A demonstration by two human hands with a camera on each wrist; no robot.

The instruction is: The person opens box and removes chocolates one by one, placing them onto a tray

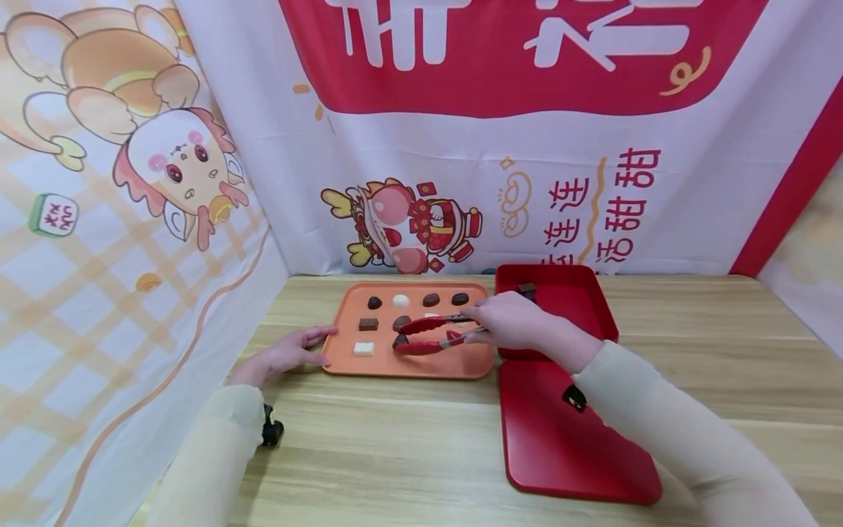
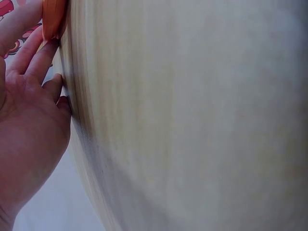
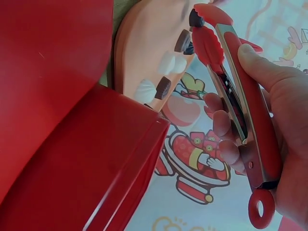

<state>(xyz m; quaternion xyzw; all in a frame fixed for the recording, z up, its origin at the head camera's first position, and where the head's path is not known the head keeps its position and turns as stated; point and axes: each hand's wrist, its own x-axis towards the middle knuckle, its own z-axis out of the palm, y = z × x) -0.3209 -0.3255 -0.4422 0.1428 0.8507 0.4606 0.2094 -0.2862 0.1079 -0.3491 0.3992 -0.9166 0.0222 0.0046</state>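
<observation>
My right hand (image 1: 510, 320) grips red-and-metal tongs (image 3: 252, 96), their handles squeezed between thumb and fingers. Between the red tips of the tongs is a dark chocolate (image 3: 196, 18), low over the front middle of an orange tray (image 1: 454, 368). Several other chocolates lie in rows on that tray, among them a round white one (image 1: 400, 300), a square brown one (image 1: 369, 324) and a white block (image 1: 364, 349). At the tray's left edge, my left hand (image 1: 293, 353) touches the rim with fairly straight fingers. The tongs and right hand partly hide chocolates on the right.
Right of the tray stands a red box (image 1: 586, 304) with dark chocolate pieces (image 1: 527, 289) at its back left. A red lid-like panel (image 1: 573, 446) lies in front of it, partly under my right forearm. A printed cloth (image 1: 408, 139) hangs behind the wooden table (image 1: 382, 454).
</observation>
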